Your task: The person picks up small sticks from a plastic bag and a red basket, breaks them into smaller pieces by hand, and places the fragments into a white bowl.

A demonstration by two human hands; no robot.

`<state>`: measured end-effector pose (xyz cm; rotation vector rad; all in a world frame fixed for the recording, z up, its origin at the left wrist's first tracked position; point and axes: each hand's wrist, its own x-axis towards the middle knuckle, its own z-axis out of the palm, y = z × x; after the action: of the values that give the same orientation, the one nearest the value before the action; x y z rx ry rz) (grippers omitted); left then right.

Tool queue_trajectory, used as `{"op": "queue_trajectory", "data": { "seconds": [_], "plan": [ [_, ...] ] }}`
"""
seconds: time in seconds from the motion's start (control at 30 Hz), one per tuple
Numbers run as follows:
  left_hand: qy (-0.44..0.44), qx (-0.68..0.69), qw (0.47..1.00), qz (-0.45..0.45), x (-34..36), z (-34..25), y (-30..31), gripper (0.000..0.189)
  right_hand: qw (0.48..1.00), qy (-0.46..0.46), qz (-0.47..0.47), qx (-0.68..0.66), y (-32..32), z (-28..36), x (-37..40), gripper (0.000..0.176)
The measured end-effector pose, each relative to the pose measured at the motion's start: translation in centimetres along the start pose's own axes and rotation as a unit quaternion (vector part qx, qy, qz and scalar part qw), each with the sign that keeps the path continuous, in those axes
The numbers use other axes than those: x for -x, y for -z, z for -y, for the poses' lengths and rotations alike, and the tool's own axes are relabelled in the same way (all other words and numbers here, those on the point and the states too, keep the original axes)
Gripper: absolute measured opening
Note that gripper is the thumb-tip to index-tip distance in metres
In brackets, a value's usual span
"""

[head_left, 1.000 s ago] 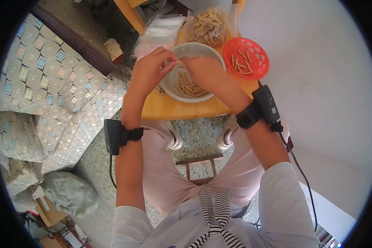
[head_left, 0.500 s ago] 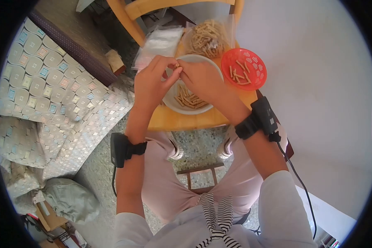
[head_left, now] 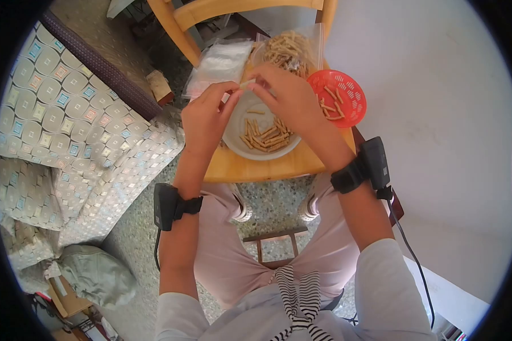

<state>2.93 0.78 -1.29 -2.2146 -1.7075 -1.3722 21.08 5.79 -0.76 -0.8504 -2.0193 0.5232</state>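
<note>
Over the far rim of a white bowl [head_left: 233, 142], both of my hands pinch a small, pale tan stick-shaped piece [head_left: 247, 83] between them. My left hand [head_left: 203, 116] is closed, with thumb and fingertips at the piece's left end. My right hand [head_left: 287, 96] is closed at its right end, its fingertips partly hidden. In the bowl lie several short tan sticks [head_left: 264, 139], most heaped toward the near side and one lying apart.
A red perforated basket [head_left: 355, 99] with several tan sticks stands right of the bowl. Behind are a clear zip bag [head_left: 287, 48] full of sticks and a pile of clear plastic bags [head_left: 222, 59]. All rest on a wooden chair [head_left: 239, 170] beside a white wall [head_left: 432, 113].
My right hand has moved slightly up and right, and the fingertips have drawn apart, showing more of the piece. One stick now lies apart in the bowl.
</note>
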Motion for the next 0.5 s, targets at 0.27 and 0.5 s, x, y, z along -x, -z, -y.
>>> {"op": "queue_trajectory", "data": {
  "seconds": [0.27,0.5],
  "plan": [
    [0.031,0.044,0.997,-0.048,-0.2,-0.6,-0.3,0.015,0.997,0.024,-0.015,0.072,-0.2,0.0,0.6,0.022],
    [0.066,0.074,0.995,-0.015,-0.1,0.0,-0.8,0.019,0.997,-0.026,0.001,0.073,0.4,0.2,0.4,0.019]
  ]
}}
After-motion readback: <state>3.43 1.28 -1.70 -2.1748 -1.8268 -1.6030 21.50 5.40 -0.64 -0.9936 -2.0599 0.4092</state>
